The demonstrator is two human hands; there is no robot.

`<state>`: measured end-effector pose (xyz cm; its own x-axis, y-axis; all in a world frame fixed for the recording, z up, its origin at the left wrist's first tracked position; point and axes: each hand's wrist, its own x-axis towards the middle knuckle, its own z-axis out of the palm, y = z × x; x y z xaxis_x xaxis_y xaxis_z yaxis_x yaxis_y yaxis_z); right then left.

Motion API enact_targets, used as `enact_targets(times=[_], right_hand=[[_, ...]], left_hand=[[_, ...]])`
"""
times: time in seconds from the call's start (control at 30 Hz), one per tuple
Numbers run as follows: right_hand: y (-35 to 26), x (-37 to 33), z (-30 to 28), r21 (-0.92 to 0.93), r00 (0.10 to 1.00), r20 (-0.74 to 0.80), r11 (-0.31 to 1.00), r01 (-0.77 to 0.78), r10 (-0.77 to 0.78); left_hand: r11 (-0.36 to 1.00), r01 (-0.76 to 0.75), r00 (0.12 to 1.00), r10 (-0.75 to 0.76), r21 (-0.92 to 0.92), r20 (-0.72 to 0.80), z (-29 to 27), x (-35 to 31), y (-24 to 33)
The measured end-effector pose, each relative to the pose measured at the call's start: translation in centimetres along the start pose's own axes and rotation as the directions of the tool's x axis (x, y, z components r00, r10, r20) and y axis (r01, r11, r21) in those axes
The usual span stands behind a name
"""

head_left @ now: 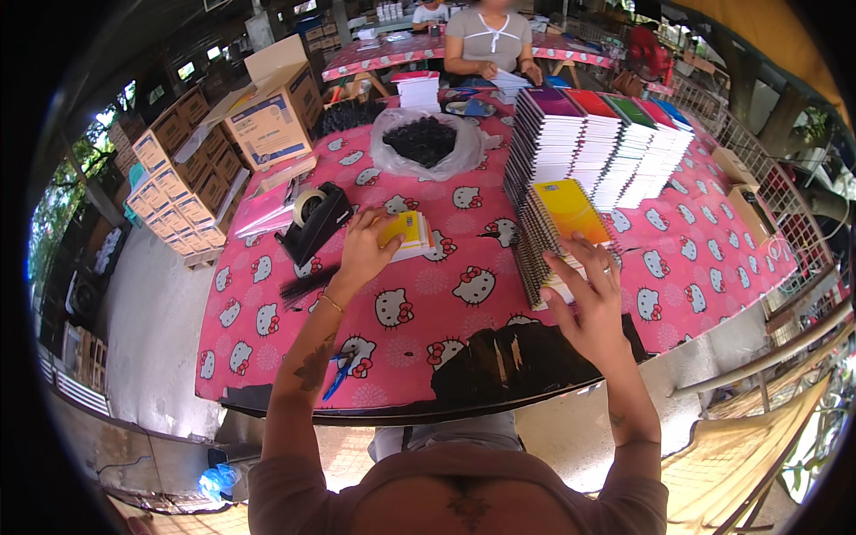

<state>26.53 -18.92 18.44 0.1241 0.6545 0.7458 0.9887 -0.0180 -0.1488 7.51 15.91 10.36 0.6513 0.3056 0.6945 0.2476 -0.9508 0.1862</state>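
Note:
My left hand [367, 242] lies on the left side of a small stack of yellow-covered booklets [412, 230], its fingers bent over the top and the thumb at the near edge. My right hand [590, 303] is at the near right corner of a pile of yellow spiral notebooks [569, 209]. Its fingers are spread apart and touch the pile's near end. The notebooks' wire coils face left. Left of my left hand stands a black tape dispenser [316, 223] with a roll of tape, and a bundle of black strands [308, 285] lies just below it.
Tall stacks of spiral notebooks [548, 134] stand behind the yellow pile. A plastic bag of black pieces [423, 143] sits mid-table. Cartons [267, 125] are at the far left. Blue-handled cutters [339, 376] lie near the front edge. Across the table, a person [486, 49] handles papers.

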Motion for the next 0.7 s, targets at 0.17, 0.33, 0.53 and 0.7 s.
enact_targets(times=[0.17, 0.33, 0.53, 0.7], right_hand=[[-3.9, 0.4, 4.8, 0.302, 0.994, 0.030, 0.949, 0.088, -0.102], [-4.8, -1.2, 9.8, 0.548, 0.986, 0.088, 0.820, -0.166, 0.141], [-0.6, -8.8, 17.2, 0.615, 0.765, 0.588, 0.468, -0.634, 0.264], [-1.7, -9.0, 17.5, 0.741, 0.807, 0.463, 0.340, -0.579, 0.367]], left_hand=[[0.994, -0.081, 0.996, 0.079, 0.069, 0.044, 1.9, -4.6, -3.6], [0.999, -0.030, 0.997, 0.029, 0.012, 0.066, -2.2, -3.4, 2.2], [0.982, -0.120, 0.986, 0.135, -0.150, 0.099, -0.2, -7.9, 10.5], [0.872, 0.339, 0.932, -0.363, 0.353, 0.002, -4.9, -12.7, -5.1]])
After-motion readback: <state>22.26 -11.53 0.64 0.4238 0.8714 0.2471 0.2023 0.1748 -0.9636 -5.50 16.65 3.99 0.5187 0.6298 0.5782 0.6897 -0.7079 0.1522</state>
